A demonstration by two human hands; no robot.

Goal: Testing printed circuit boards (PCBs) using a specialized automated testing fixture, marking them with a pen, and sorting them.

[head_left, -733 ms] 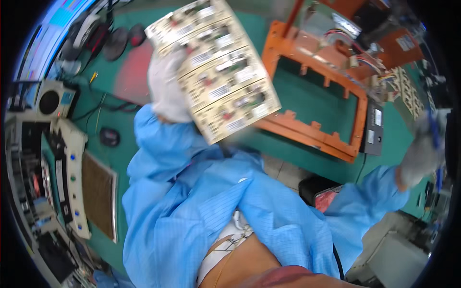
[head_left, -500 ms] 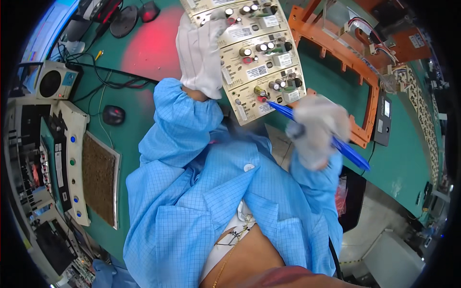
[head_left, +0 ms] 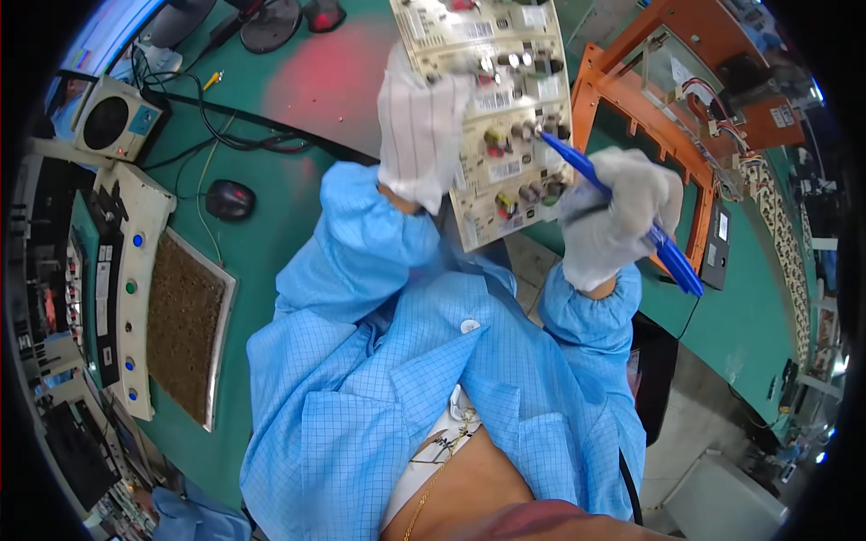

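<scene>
- Left hand [head_left: 419,135]: grip pinching the circuit panel [head_left: 496,117] by its left edge
- Right hand [head_left: 618,212]: grip pinching a blue pen [head_left: 672,255] (tip over the panel's right side)

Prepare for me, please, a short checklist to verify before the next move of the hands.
1. Circuit-board panel held at its left edge by the left hand: ok.
2. Blue pen gripped in the right hand: ok.
3. White gloves on both hands: ok.
4. Pen tip touching the panel: cannot tell; it overlaps the panel in this view.
5. Whole panel in view: not ok, the picture's upper edge cuts it off.
</scene>
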